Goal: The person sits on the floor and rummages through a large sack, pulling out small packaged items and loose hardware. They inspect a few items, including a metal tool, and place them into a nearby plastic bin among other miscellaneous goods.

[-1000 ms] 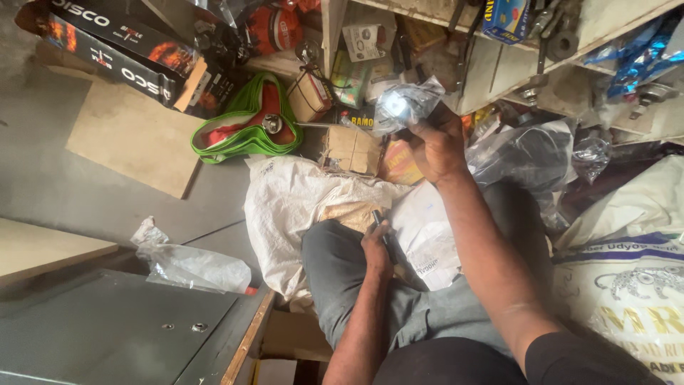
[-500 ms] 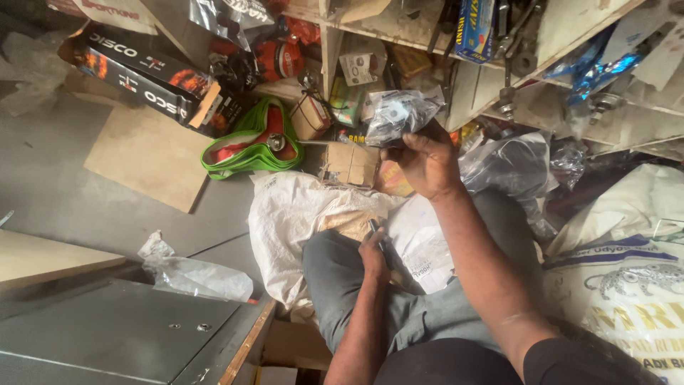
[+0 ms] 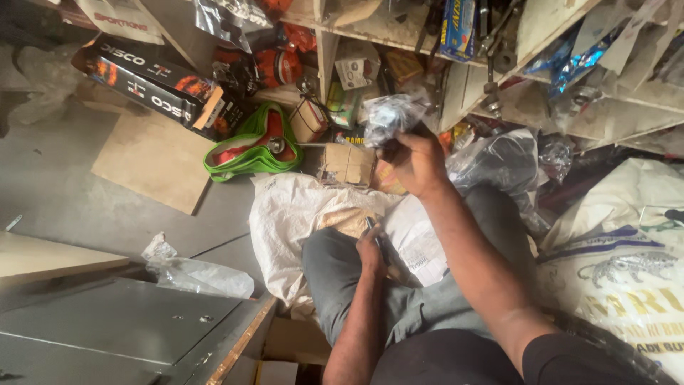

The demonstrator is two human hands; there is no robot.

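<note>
the right hand is raised in front of the wooden shelves, its fingers curled tight around the lower end of a crumpled clear plastic bag with something dark inside; the bag bulges out above the knuckles, just beside the upright post of the shelving. the left hand rests low on the knee of the grey trousers, fingers folded closed around a small dark slim object whose tip pokes out above the hand; what kind of object it is cannot be made out. beneath the knee lies a white woven sack spread on the floor, with a small brown cardboard box at its far edge, just below the raised bag. a green and red triangular pouch lies left of the box. another clear plastic bag lies crumpled on the grey floor near a metal cabinet top.
</note>
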